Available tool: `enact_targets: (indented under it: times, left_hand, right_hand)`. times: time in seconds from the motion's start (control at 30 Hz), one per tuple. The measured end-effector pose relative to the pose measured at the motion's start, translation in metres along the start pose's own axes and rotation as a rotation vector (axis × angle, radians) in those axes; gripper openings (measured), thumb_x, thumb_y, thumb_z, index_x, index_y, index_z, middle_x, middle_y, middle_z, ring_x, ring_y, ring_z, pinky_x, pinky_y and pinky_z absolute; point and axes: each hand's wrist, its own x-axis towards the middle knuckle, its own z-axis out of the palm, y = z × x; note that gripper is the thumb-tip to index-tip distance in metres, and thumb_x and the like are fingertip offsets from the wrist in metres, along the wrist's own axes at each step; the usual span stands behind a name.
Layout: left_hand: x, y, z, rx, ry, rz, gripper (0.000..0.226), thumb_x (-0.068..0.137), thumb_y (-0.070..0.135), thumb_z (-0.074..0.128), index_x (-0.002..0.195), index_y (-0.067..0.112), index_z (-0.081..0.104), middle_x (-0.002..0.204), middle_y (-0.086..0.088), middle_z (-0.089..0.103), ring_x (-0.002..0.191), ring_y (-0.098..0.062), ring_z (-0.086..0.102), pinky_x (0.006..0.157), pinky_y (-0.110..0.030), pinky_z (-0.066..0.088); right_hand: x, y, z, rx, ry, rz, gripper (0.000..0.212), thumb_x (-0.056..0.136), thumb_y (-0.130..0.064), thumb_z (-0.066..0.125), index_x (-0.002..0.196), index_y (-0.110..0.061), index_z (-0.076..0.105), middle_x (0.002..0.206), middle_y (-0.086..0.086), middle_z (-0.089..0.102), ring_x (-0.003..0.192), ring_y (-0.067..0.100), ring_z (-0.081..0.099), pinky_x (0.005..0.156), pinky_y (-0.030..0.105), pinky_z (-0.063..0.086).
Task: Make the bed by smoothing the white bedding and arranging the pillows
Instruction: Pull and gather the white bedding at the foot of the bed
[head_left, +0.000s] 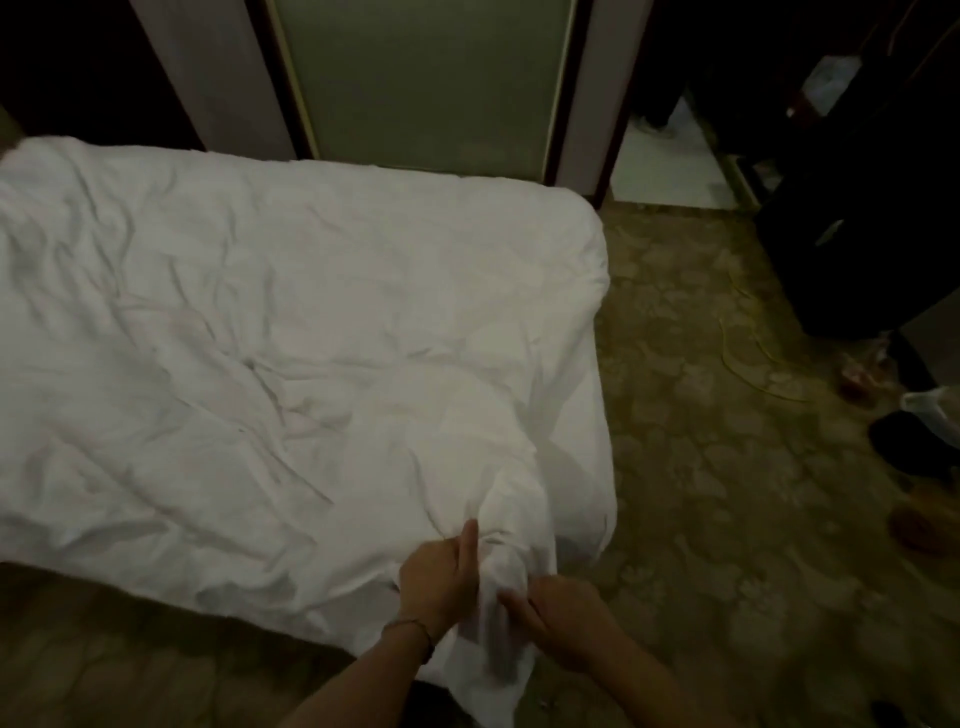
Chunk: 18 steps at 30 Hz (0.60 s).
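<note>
Now, left hand: the left hand (440, 577) has its grip closed round a bunched fold of the white bedding (291, 332) at the near right corner of the bed, thumb stretched up along the cloth, fingers curled into the fabric; a thin band circles the wrist.
Right hand: the right hand (563, 621) sits just beside the left, its grip pinched on the same gathered corner, fingers curled and pressed into the cloth from the right side.
Gap between hands: a narrow twist of white fabric runs between them and hangs down toward the camera below the mattress edge.
White bedding: spread over the whole bed, heavily creased, with long wrinkles fanning from the held corner toward the middle; its far edge lies along the wall side, its right edge drops over the bed's side.
Pillows: I cannot tell whether any lie under the cover; a soft mound rises just beyond the hands.
Floor: patterned carpet (727, 519) surrounds the bed on the right and near side, with a pale cord (748, 374) curling across it.
Far wall: a greenish panel (426, 78) stands behind the bed between pale frames.
Right edge: dark furniture (872, 208), a crumpled plastic bag (930, 410) and a reddish slipper (919, 530) lie well apart from the bed.
Light: dim, so fine detail is soft.
</note>
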Motion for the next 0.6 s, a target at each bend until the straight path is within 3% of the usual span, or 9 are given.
enact_targets:
  times: [0.13,0.2,0.27,0.33,0.37,0.43,0.5,0.6]
  left_hand:
    - [-0.019,-0.016,-0.021,-0.004,-0.05,0.109,0.056,0.105,0.049,0.022,0.073,0.024,0.061,0.085,-0.009,0.072,0.083,-0.025,0.067,0.074,-0.028,0.043]
    - [-0.029,-0.034,-0.027,0.025,-0.044,0.217,0.069,0.1,0.061,0.015,0.07,0.02,0.062,0.08,-0.007,0.071,0.076,-0.022,0.065,0.075,-0.03,0.045]
    - [-0.031,-0.051,-0.031,0.084,-0.017,0.306,0.079,0.092,0.066,0.007,0.07,0.015,0.063,0.074,-0.005,0.068,0.069,-0.021,0.062,0.074,-0.035,0.046]
    - [-0.029,-0.065,-0.037,0.072,0.004,0.375,0.072,0.095,0.063,0.013,0.064,0.017,0.059,0.064,-0.002,0.062,0.058,-0.019,0.057,0.065,-0.037,0.046]
    - [-0.026,-0.072,-0.04,0.047,0.028,0.393,0.067,0.098,0.059,0.018,0.061,0.018,0.057,0.06,-0.001,0.06,0.054,-0.018,0.055,0.061,-0.037,0.045]
    - [-0.021,-0.088,-0.045,-0.028,0.13,0.402,0.059,0.1,0.05,0.029,0.06,0.019,0.059,0.058,0.0,0.061,0.05,-0.017,0.055,0.055,-0.034,0.046]
    - [-0.012,-0.105,-0.056,-0.106,0.268,0.366,0.053,0.099,0.042,0.035,0.06,0.019,0.063,0.055,0.001,0.062,0.048,-0.017,0.055,0.051,-0.028,0.047]
    - [0.002,-0.119,-0.07,-0.124,0.366,0.368,0.053,0.098,0.039,0.034,0.056,0.019,0.059,0.052,0.001,0.058,0.045,-0.015,0.051,0.052,-0.022,0.037]
  right_hand:
    - [0.055,-0.042,-0.038,-0.061,0.33,-0.182,0.064,0.098,-0.063,0.02,0.093,-0.016,0.063,0.099,0.003,0.064,0.092,0.021,0.058,0.084,0.035,0.045]
    - [0.091,-0.071,-0.049,-0.136,0.426,-0.337,0.064,0.1,-0.062,0.025,0.106,-0.015,0.067,0.116,0.004,0.065,0.116,0.024,0.057,0.095,0.037,0.046]
    - [0.126,-0.104,-0.053,-0.251,0.189,-0.439,0.07,0.098,-0.066,0.023,0.132,-0.018,0.059,0.149,0.004,0.047,0.144,0.023,0.033,0.115,0.04,0.028]
    - [0.147,-0.134,-0.043,-0.412,-0.093,-0.48,0.073,0.095,-0.07,0.023,0.15,-0.024,0.038,0.163,-0.004,0.021,0.152,0.017,0.007,0.121,0.04,0.006]
    - [0.154,-0.141,-0.033,-0.446,-0.205,-0.464,0.075,0.095,-0.072,0.021,0.152,-0.026,0.033,0.164,-0.006,0.017,0.152,0.015,0.002,0.121,0.04,0.001]
    - [0.159,-0.145,-0.016,-0.436,-0.371,-0.385,0.089,0.087,-0.077,0.003,0.151,-0.025,0.036,0.161,-0.002,0.028,0.151,0.017,0.01,0.121,0.045,0.0]
    - [0.156,-0.143,-0.001,-0.368,-0.436,-0.287,0.107,0.077,-0.079,-0.013,0.143,-0.02,0.047,0.151,0.007,0.045,0.144,0.024,0.03,0.12,0.049,0.006]
    - [0.155,-0.15,0.013,-0.169,-0.378,-0.073,0.089,0.094,-0.07,0.001,0.132,-0.014,0.06,0.137,0.015,0.058,0.129,0.032,0.05,0.115,0.046,0.026]
